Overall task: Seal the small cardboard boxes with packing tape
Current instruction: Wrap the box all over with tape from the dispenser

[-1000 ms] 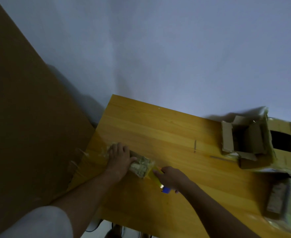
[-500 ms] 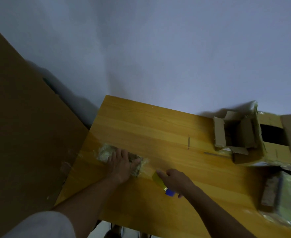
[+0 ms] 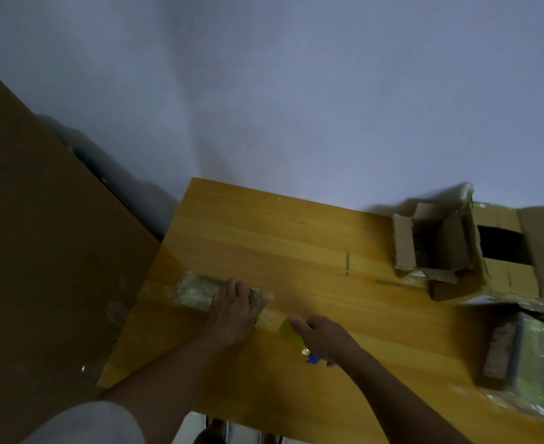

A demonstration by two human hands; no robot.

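My left hand (image 3: 233, 307) presses flat on a small taped box (image 3: 200, 291) near the table's (image 3: 296, 238) left edge — my right hand (image 3: 323, 338) grips the tape dispenser (image 3: 293, 334) just beside it.

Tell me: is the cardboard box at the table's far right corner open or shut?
Open. The cardboard box has its flaps standing up and spread apart, with the dark inside showing between them. What is inside is too dim to tell.
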